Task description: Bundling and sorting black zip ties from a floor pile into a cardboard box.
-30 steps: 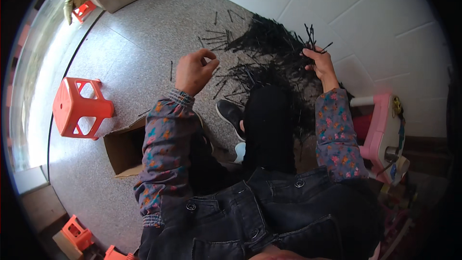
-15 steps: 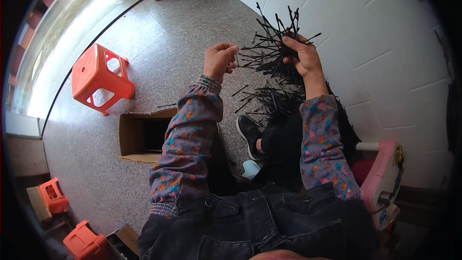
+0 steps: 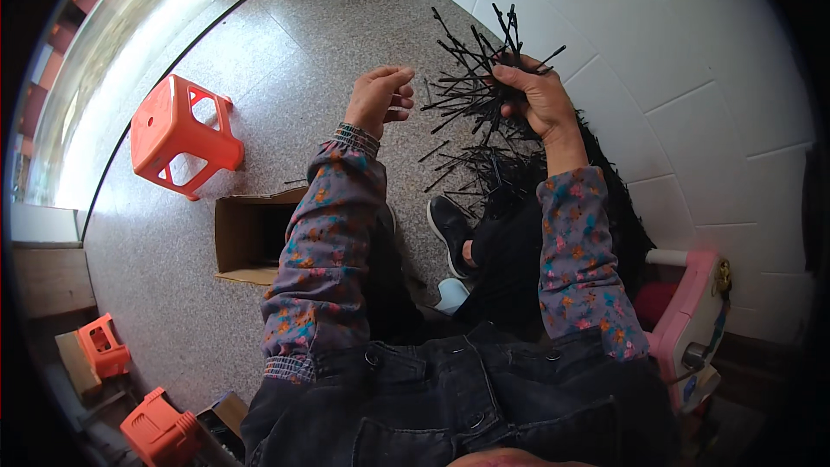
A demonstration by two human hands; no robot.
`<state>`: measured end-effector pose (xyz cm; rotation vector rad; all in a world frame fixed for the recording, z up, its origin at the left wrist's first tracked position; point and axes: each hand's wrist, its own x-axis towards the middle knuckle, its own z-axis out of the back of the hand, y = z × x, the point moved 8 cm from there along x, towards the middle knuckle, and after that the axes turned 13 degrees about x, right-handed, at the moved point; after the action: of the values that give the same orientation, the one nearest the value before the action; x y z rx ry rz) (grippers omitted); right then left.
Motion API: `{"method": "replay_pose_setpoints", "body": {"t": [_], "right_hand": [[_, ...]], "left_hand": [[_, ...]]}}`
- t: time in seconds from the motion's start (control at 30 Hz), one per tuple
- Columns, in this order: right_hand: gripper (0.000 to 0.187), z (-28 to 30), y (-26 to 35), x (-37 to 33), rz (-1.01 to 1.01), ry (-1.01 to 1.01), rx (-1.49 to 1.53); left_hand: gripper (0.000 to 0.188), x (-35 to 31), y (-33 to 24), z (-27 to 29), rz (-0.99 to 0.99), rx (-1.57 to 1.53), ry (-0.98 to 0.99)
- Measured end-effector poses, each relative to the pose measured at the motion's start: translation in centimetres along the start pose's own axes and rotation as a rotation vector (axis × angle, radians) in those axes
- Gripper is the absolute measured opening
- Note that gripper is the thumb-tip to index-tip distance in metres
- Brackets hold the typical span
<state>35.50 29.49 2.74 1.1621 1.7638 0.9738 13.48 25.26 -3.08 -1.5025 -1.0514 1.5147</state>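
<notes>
My right hand (image 3: 534, 97) is raised and closed around a bristling bunch of thin black sticks (image 3: 471, 78) that fan out to the left and upward. My left hand (image 3: 379, 97) hovers just left of the bunch, fingers loosely curled, its fingertips close to the stick ends; I cannot tell whether it pinches one. Below the hands, a large pile of the same black sticks (image 3: 497, 175) lies on the speckled floor by the white tiled wall. Both forearms wear flowered sleeves.
An open cardboard box (image 3: 251, 235) sits on the floor left of my left arm. An orange plastic stool (image 3: 183, 137) stands further left, with smaller orange stools (image 3: 104, 346) at lower left. A pink seat (image 3: 687, 320) is at my right. My black shoe (image 3: 451, 227) rests near the pile.
My right hand has lifted the bunch of sticks up off the pile. My left hand has come in toward the bunch. The view has tilted, so the floor things sit lower.
</notes>
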Motion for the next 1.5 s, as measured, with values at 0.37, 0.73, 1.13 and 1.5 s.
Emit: {"method": "replay_pose_setpoints", "body": {"t": [0.37, 0.73, 1.13, 1.5], "right_hand": [[0.022, -2.3, -0.2, -0.4, -0.013, 0.113, -0.029], [0.025, -2.3, -1.4, -0.2, -0.086, 0.151, -0.057], [0.029, -2.6, -1.4, -0.6, -0.105, 0.197, -0.118], [0.030, -4.6, -1.0, -2.0, -0.111, 0.356, -0.282]], "left_hand": [[0.061, -1.9, 2.4, -5.3, 0.234, -0.265, 0.595], [0.084, -2.5, 1.6, -6.4, 0.185, -0.398, 0.858], [0.087, -2.8, 1.4, -6.7, 0.145, -0.302, 0.865], [0.093, -4.3, 1.9, -7.5, 0.242, -0.250, 0.872]]}}
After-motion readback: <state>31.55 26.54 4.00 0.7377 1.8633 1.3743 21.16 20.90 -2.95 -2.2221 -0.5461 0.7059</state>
